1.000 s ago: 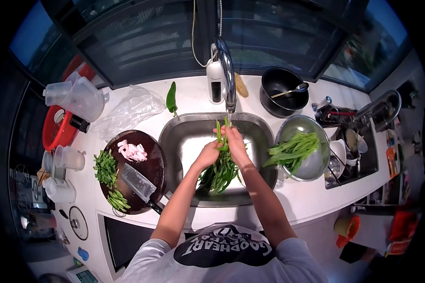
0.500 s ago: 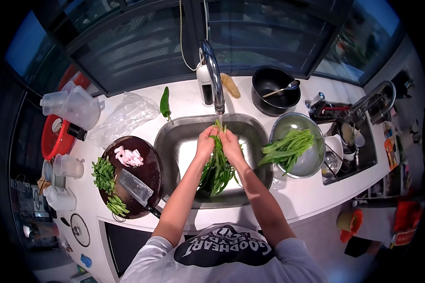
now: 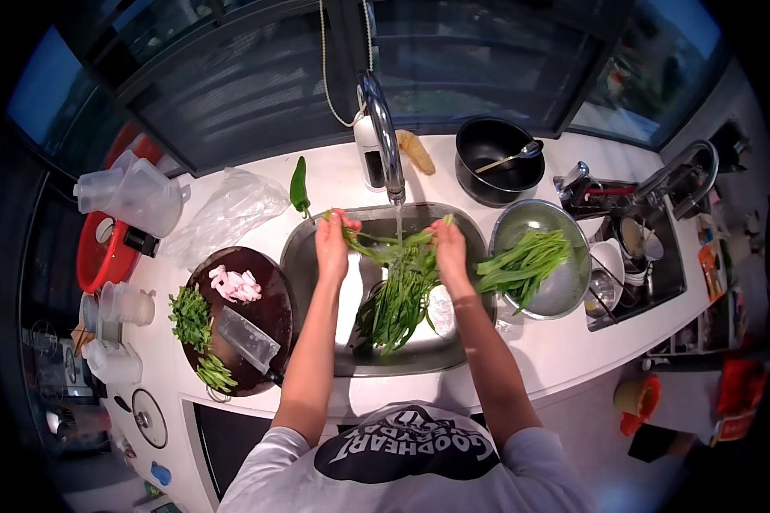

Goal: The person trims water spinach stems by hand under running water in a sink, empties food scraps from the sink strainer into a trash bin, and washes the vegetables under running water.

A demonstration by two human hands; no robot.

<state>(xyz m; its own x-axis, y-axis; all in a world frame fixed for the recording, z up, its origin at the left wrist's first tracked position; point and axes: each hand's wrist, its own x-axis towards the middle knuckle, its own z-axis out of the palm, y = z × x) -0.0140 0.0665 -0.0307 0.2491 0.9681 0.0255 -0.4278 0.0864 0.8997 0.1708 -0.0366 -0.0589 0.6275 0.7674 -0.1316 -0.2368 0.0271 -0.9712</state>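
Over the steel sink (image 3: pixel 316 363), both hands hold long leafy greens (image 3: pixel 402 295) spread between them. My left hand (image 3: pixel 332 248) is closed on stems at the left end. My right hand (image 3: pixel 449 250) grips stems at the other end. The leaves hang down in the middle into the sink. From the curved faucet (image 3: pixel 385 145) a stream of water falls onto them. To the right of the sink, a metal bowl (image 3: pixel 565 282) carries more greens (image 3: pixel 530 267).
Left of the sink, a round dark cutting board (image 3: pixel 269 342) bears a cleaver (image 3: pixel 248 338), pale pink pieces (image 3: pixel 235 285) and chopped greens (image 3: pixel 190 318). A green pepper (image 3: pixel 299 186) and plastic bag (image 3: pixel 231 214) lie behind. A black pot (image 3: pixel 475 179) and second sink (image 3: pixel 659 291) stand right.
My hands have moved apart, left hand leftward and right hand rightward. The greens, bunched together under the faucet before, are now spread out between them.
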